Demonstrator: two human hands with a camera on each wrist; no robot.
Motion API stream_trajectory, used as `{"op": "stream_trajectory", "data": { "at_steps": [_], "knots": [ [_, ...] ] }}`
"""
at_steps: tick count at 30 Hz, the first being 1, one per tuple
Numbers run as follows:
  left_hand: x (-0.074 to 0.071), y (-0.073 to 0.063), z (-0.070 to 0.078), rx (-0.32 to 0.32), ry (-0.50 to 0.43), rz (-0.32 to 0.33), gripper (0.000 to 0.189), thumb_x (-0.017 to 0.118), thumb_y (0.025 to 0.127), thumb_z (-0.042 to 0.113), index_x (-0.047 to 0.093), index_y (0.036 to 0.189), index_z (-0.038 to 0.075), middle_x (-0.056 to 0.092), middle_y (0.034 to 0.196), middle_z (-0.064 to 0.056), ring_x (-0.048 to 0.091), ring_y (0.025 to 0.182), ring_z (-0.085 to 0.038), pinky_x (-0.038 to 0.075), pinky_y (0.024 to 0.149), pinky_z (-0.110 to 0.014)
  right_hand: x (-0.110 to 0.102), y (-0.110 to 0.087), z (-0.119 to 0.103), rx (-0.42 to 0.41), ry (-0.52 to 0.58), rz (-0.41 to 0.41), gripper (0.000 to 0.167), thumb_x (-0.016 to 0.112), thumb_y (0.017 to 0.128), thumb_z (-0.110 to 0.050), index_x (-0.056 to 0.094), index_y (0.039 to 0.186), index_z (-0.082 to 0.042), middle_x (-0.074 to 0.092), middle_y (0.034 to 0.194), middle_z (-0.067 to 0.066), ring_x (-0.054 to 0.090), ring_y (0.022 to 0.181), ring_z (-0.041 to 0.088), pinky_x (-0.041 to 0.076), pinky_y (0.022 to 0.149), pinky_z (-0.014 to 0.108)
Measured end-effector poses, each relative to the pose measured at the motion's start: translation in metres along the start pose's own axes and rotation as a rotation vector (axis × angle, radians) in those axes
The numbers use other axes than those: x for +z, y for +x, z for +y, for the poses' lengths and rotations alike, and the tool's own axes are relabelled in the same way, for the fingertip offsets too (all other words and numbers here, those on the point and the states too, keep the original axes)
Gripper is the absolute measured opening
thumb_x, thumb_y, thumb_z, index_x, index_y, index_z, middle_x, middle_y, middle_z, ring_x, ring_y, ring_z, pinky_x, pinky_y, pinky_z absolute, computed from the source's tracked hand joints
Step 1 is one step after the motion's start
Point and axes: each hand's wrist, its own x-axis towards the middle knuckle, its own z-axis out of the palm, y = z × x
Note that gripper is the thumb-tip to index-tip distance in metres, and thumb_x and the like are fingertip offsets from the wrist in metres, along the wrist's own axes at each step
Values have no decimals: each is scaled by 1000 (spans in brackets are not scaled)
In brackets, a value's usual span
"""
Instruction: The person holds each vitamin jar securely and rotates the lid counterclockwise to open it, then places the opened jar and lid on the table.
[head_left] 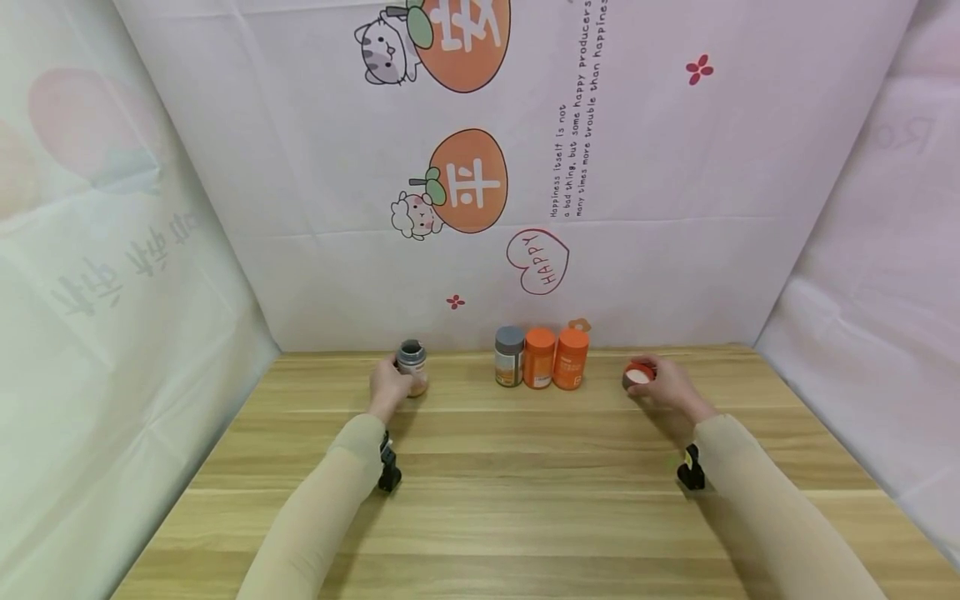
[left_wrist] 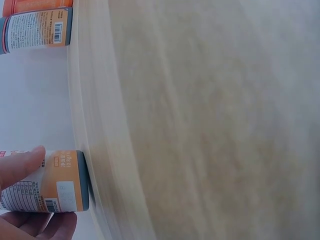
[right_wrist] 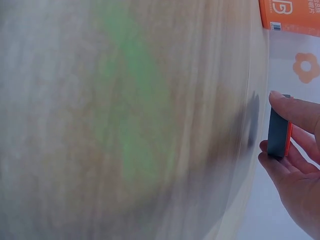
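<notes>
Our left hand (head_left: 388,387) grips an uncapped jar (head_left: 416,377) near the table's (head_left: 540,483) far edge, toward its left corner; our right hand (head_left: 670,387) pinches a lid (head_left: 638,376) toward the right corner. Between them, three capped jars (head_left: 538,358) stand along that edge.

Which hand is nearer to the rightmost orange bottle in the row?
Right. The right hand, holding a lid, is to the right of that orange bottle; the left hand, gripping an uncapped bottle, is farther off, left of the row's grey-lidded bottle.
</notes>
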Motion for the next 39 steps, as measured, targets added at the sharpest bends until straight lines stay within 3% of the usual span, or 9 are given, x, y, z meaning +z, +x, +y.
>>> {"op": "stream_trajectory", "data": {
  "at_steps": [22,31,39],
  "knots": [
    [-7,3,-3,-19,23,-7,42,60,81,2,54,123,-2,59,123,-23,54,116,-38,43,98,-49,-5,3,10,24,-10,5,63,73,81,-10,44,134,10,49,126,36,50,111,49,42,90,56],
    [-10,4,-5,-37,18,-23,48,65,80,4,52,125,-3,58,122,-23,54,115,-38,42,98,-49,-4,4,17,-7,-40,44,59,73,79,-6,47,129,12,52,121,37,50,108,50,41,89,57],
    [-9,7,-7,-48,1,-31,55,74,76,7,50,125,-3,58,122,-24,54,114,-38,43,97,-49,-6,6,19,7,-40,16,61,72,81,-8,45,132,12,49,123,38,48,111,52,39,91,58]
  ]
}}
